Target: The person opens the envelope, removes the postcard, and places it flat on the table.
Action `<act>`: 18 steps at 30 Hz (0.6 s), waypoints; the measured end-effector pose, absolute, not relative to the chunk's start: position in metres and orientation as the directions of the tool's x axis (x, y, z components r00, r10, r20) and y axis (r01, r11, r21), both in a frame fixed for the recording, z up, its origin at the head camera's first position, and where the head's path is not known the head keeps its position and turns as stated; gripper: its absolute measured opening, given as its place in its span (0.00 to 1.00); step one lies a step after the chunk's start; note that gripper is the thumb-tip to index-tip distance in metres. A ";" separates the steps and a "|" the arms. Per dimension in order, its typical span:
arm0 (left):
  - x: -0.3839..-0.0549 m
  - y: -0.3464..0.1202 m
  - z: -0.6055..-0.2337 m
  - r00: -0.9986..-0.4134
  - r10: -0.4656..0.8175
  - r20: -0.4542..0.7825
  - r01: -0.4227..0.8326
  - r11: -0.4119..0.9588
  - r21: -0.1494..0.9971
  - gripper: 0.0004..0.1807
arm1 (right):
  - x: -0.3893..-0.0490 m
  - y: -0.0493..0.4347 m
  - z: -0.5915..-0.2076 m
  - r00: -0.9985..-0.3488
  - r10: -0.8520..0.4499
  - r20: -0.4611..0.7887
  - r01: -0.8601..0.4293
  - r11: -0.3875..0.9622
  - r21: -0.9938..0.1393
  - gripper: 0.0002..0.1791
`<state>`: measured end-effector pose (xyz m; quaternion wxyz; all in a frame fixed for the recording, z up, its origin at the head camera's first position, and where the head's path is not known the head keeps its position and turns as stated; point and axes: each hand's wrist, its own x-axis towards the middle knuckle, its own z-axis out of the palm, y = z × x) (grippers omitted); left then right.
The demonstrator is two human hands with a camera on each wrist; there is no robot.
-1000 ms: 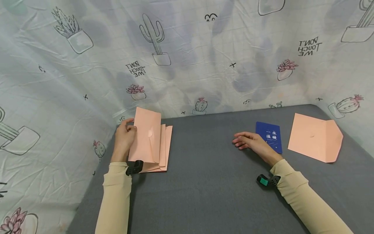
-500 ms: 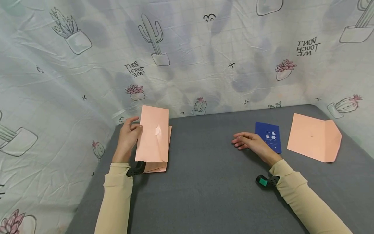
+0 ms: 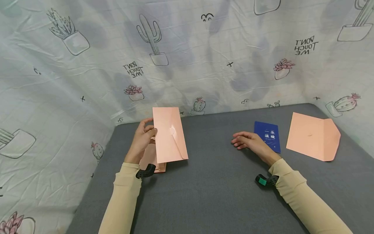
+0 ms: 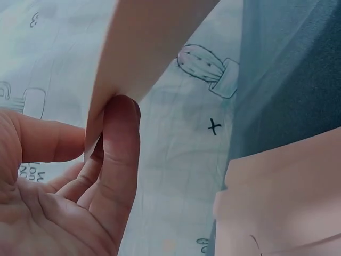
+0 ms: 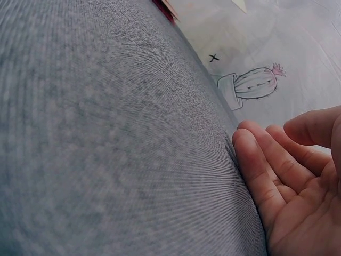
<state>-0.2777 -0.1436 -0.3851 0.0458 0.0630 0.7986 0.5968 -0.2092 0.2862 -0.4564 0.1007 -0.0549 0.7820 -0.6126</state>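
Observation:
My left hand pinches the left edge of a pink envelope between thumb and fingers, raised above the table. The envelope's flap side, with a round seal spot, faces me. In the left wrist view the thumb and fingers grip the envelope's edge. Under it lies a stack of similar pink envelopes, partly covered by the held one and the wrist. My right hand rests on the grey table with loosely bent fingers and nothing in them. Just beyond it lies a dark blue card with white characters, partly behind the hand.
A pink envelope with its flap unfolded lies flat at the far right. The grey table meets a printed cactus curtain at its back and left edges. Black bands sit on both wrists.
My left hand has lifted the top envelope off the stack and carried it to the right, turning its face toward me. The right hand, blue card and unfolded envelope have stayed put.

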 end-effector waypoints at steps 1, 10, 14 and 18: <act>-0.278 -0.143 -0.386 -0.987 0.163 0.008 0.054 0.278 0.959 0.30 | -0.209 0.286 -0.456 -0.974 -0.209 -0.089 0.036 0.243 -0.969 0.26; -0.275 -0.130 -0.391 -0.974 0.228 -0.016 0.049 0.275 0.960 0.32 | -0.209 0.287 -0.457 -0.973 -0.215 -0.088 0.034 0.244 -0.969 0.26; -0.272 -0.120 -0.395 -0.962 0.271 -0.041 0.037 0.278 0.960 0.31 | -0.210 0.288 -0.457 -0.973 -0.213 -0.091 0.038 0.242 -0.970 0.26; -0.270 -0.111 -0.400 -0.952 0.300 -0.058 0.036 0.298 0.954 0.31 | -0.210 0.288 -0.458 -0.973 -0.212 -0.092 0.038 0.244 -0.969 0.26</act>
